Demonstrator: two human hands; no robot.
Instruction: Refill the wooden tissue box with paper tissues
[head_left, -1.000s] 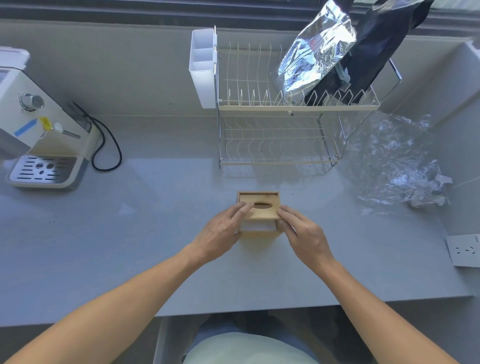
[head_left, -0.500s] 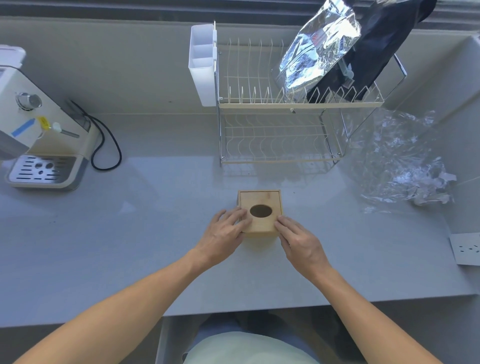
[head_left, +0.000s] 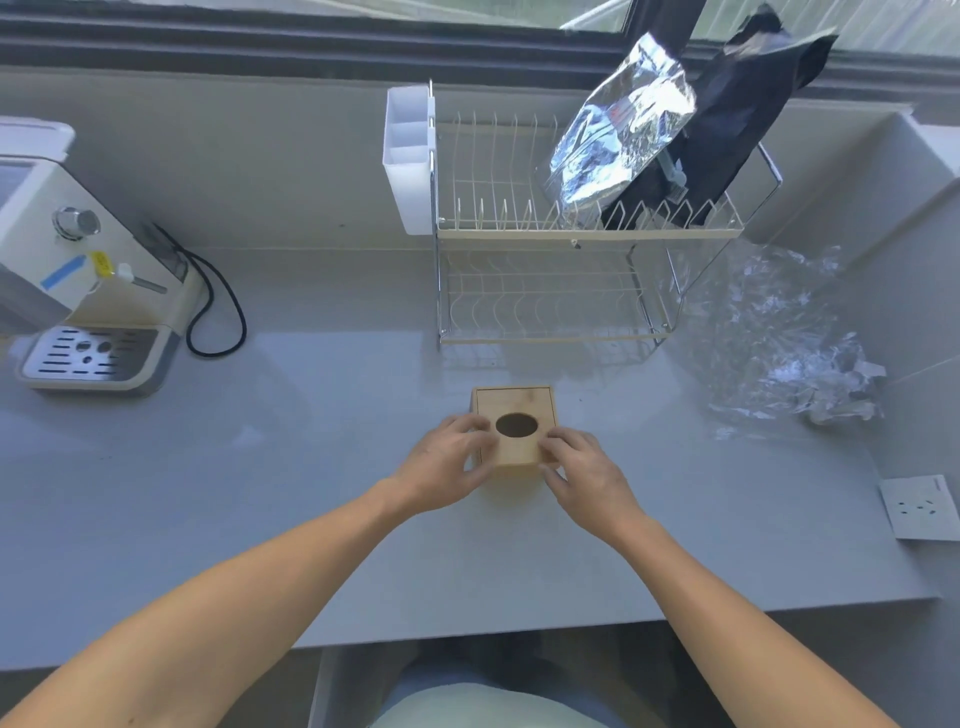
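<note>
The wooden tissue box (head_left: 515, 405) stands on the grey counter (head_left: 311, 467), its flat lid with a dark oval hole lying on top. My left hand (head_left: 447, 467) presses its fingertips on the lid's left edge and near-left corner. My right hand (head_left: 582, 467) holds the right side and near-right corner, fingers on the lid. No tissue shows through the hole; the inside looks dark. The front wall of the box is partly hidden behind my fingers.
A two-tier wire dish rack (head_left: 561, 280) with a white cutlery holder (head_left: 409, 161), a foil bag (head_left: 618, 140) and a black bag (head_left: 727, 114) stands behind. Crumpled clear plastic wrap (head_left: 779, 353) lies right. A coffee machine (head_left: 78, 275) sits far left, a wall socket (head_left: 924, 506) right.
The lid went from tilted, with white tissue showing at the front, to lying flat on the box. Both hands shifted slightly forward onto the lid's sides.
</note>
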